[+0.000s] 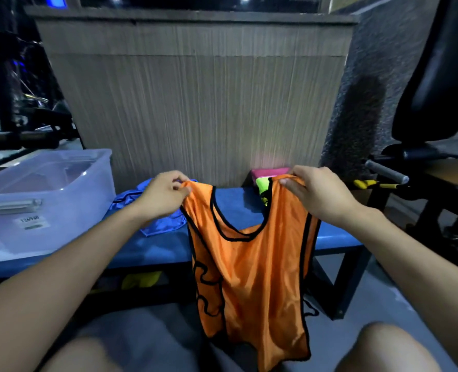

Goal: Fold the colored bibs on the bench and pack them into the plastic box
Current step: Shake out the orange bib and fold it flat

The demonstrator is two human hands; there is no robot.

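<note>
An orange bib (252, 269) with black trim hangs in front of the blue bench (152, 248), held up by its two shoulder straps. My left hand (160, 196) pinches the left strap and my right hand (313, 190) pinches the right strap. A crumpled blue bib (160, 224) lies on the bench behind my left hand. A yellow-green bib (262, 187) and a pink bib (269, 171) lie at the back of the bench, partly hidden by the orange one. The clear plastic box (42, 200) stands open on the bench's left end.
A wooden panel wall (195, 103) rises right behind the bench. Gym equipment with a black padded seat (431, 76) stands to the right. Something yellow (142, 280) lies under the bench. My knees show at the bottom edge.
</note>
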